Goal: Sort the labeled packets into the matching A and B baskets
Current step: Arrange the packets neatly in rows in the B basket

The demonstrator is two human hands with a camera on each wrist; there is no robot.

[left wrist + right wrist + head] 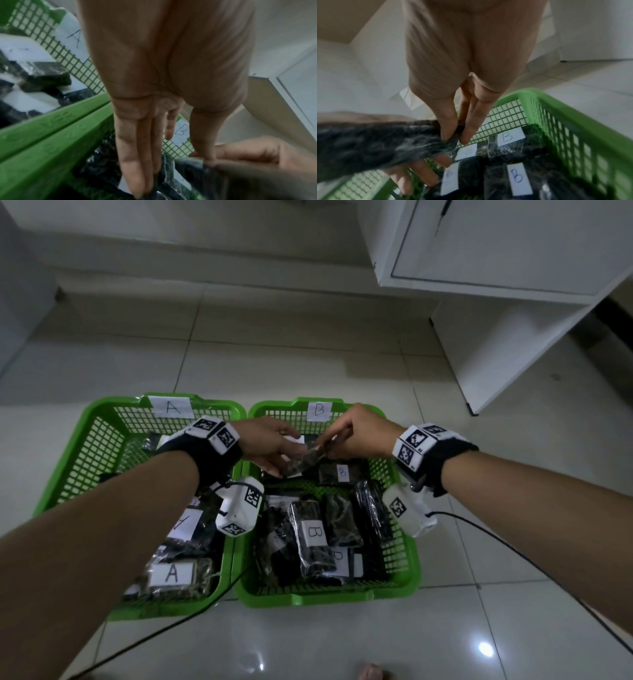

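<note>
The two baskets [102, 440] are bright green with a grid of little holes. The packets [310, 537] are dark and shiny, with white labels [317, 532] that have blue or black letters. The wrist bands [219, 433] are white with black square patterns. The floor [308, 354] is pale grey tile.

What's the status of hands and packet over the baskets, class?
Both hands hold one packet: left hand, right hand. Over B basket. Its label unseen. Nothing blocking.
</note>
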